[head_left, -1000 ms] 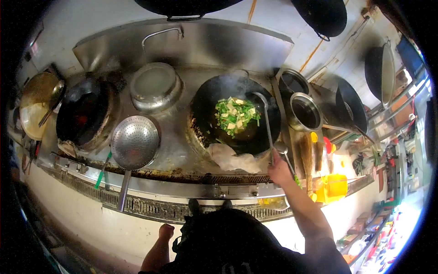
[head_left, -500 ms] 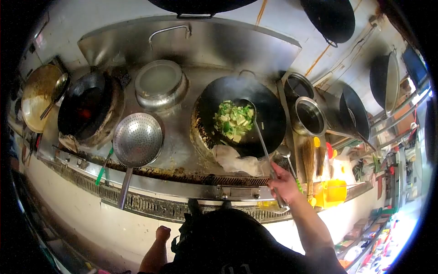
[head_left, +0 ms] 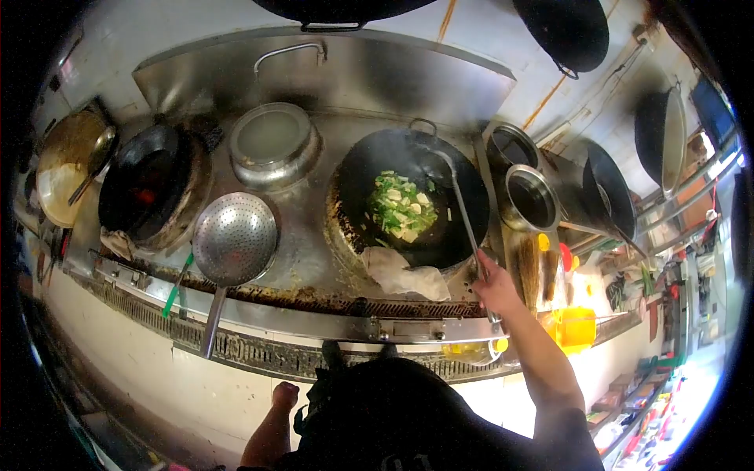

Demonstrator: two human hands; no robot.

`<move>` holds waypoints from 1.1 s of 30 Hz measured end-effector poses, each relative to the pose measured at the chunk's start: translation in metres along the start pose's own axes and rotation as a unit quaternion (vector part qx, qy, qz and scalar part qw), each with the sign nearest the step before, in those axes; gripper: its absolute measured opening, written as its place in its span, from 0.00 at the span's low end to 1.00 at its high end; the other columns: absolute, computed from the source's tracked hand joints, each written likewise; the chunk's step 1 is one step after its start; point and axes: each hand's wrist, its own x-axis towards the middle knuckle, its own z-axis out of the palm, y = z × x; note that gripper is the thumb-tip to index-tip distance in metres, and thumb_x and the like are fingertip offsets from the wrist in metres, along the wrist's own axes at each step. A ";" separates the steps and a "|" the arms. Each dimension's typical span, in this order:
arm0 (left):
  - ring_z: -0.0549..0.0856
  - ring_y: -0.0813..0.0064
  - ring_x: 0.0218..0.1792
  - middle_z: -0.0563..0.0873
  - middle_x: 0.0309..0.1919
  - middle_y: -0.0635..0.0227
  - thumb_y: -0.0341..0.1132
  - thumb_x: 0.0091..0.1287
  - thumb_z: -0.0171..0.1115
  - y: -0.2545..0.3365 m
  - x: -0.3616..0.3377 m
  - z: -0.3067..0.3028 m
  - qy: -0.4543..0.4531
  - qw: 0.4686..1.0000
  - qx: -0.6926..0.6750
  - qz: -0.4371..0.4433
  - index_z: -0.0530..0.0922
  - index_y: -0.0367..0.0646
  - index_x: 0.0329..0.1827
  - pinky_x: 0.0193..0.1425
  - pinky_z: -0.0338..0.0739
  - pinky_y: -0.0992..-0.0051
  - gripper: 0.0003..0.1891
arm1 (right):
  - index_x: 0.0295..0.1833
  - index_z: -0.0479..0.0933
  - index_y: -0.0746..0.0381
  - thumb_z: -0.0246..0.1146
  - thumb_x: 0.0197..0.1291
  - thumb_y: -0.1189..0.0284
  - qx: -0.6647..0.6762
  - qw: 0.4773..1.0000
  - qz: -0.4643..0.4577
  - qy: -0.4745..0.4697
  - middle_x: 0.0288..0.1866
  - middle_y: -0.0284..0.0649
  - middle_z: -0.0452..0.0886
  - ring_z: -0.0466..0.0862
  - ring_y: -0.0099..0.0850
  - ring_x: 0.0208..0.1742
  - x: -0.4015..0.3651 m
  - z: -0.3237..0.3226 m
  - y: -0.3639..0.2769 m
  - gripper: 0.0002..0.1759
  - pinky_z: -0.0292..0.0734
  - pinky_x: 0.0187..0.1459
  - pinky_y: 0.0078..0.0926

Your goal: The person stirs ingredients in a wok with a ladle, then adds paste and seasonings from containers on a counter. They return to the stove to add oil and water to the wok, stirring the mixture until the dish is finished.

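Note:
My right hand (head_left: 493, 289) is closed round the long handle of a metal ladle (head_left: 464, 208). The ladle's bowl sits in the far right part of a black wok (head_left: 463, 235), apart from the food. Chopped green vegetables with pale slices (head_left: 402, 206) lie heaped near the wok's middle, under a little steam. A whitish cloth (head_left: 404, 273) is draped over the wok's near rim. Low beside my body, my left hand (head_left: 284, 395) hangs with curled fingers, away from the stove, and nothing shows in it.
A perforated strainer (head_left: 235, 239) rests left of the wok, its handle over the front edge. Behind it stands a lidded metal pot (head_left: 271, 141). Another blackened wok (head_left: 145, 184) is at far left. Metal pots (head_left: 532, 196) and a yellow container (head_left: 576, 330) are at right.
My right hand and the ladle have moved forward and slightly right. The ladle's bowl has left the vegetables for the wok's far side. The left hand stays about where it was.

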 end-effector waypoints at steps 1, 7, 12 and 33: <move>0.84 0.54 0.34 0.84 0.31 0.56 0.33 0.53 0.57 0.004 -0.005 -0.009 -0.013 0.994 0.089 0.061 0.82 0.43 0.25 0.40 0.81 0.62 0.06 | 0.71 0.55 0.64 0.57 0.48 0.85 0.000 1.000 -0.001 -0.001 0.43 0.44 0.80 0.76 0.27 0.20 0.012 0.005 0.019 0.41 0.72 0.22 0.24; 0.85 0.57 0.34 0.84 0.30 0.56 0.34 0.54 0.57 0.008 -0.037 -0.014 -0.018 0.991 -0.087 -0.097 0.83 0.46 0.25 0.38 0.81 0.63 0.06 | 0.72 0.56 0.59 0.54 0.50 0.84 0.213 0.977 0.001 -0.013 0.24 0.42 0.74 0.74 0.26 0.19 0.052 0.025 0.047 0.39 0.69 0.19 0.24; 0.85 0.57 0.35 0.85 0.30 0.56 0.36 0.53 0.59 -0.027 -0.037 0.021 -0.022 0.999 -0.001 -0.038 0.83 0.46 0.26 0.39 0.80 0.61 0.06 | 0.72 0.55 0.62 0.55 0.48 0.85 0.324 0.925 0.107 -0.170 0.23 0.40 0.74 0.73 0.24 0.16 0.003 -0.026 0.002 0.41 0.68 0.18 0.23; 0.84 0.58 0.36 0.84 0.31 0.58 0.31 0.52 0.57 0.000 -0.038 0.007 -0.022 1.000 0.002 0.006 0.82 0.46 0.26 0.39 0.81 0.64 0.05 | 0.73 0.51 0.48 0.59 0.54 0.71 -0.440 0.864 -0.231 -0.087 0.30 0.53 0.81 0.81 0.41 0.23 0.032 -0.056 -0.009 0.41 0.78 0.31 0.33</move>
